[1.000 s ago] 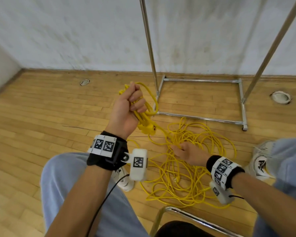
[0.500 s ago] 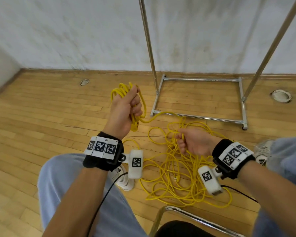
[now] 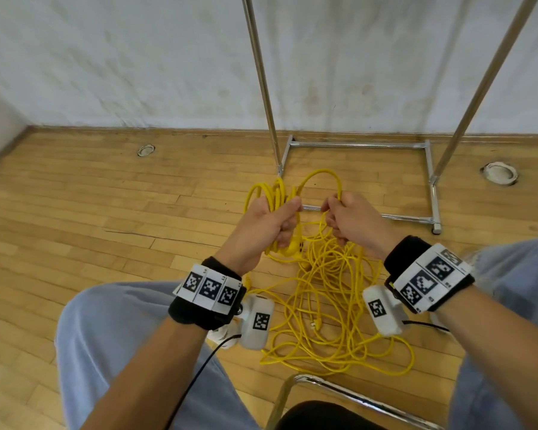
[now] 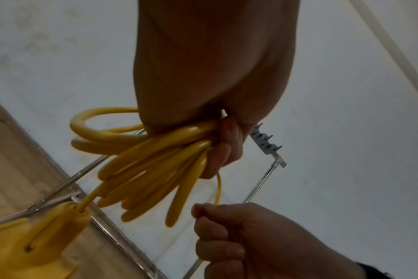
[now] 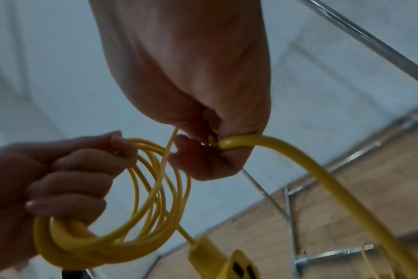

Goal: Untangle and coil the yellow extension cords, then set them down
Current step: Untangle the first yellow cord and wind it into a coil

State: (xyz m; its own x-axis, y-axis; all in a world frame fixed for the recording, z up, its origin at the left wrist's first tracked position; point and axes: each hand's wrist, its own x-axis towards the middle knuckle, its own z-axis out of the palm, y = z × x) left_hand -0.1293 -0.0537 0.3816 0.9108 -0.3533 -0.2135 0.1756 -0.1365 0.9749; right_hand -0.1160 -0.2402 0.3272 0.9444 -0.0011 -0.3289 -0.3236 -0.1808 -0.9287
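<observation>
Wooden floor (image 3: pixel 75 243) meets a white wall (image 3: pixel 106 57); a chrome garment rack (image 3: pixel 357 145) stands on the boards against that wall. A loose tangle of yellow extension cord (image 3: pixel 323 321) lies on the floor between the seated person's knees, near the rack base. Left hand (image 3: pixel 261 231) is raised above the tangle, fingers curled tight round a bundle of coiled loops (image 4: pixel 141 169); the yellow socket end (image 5: pixel 224 262) hangs just below that bundle. Right hand (image 3: pixel 351 221) is held just beside the left, apart from it, fingers closed on a single strand (image 5: pixel 298 169). That strand arches from the right hand over to the coil in the left
</observation>
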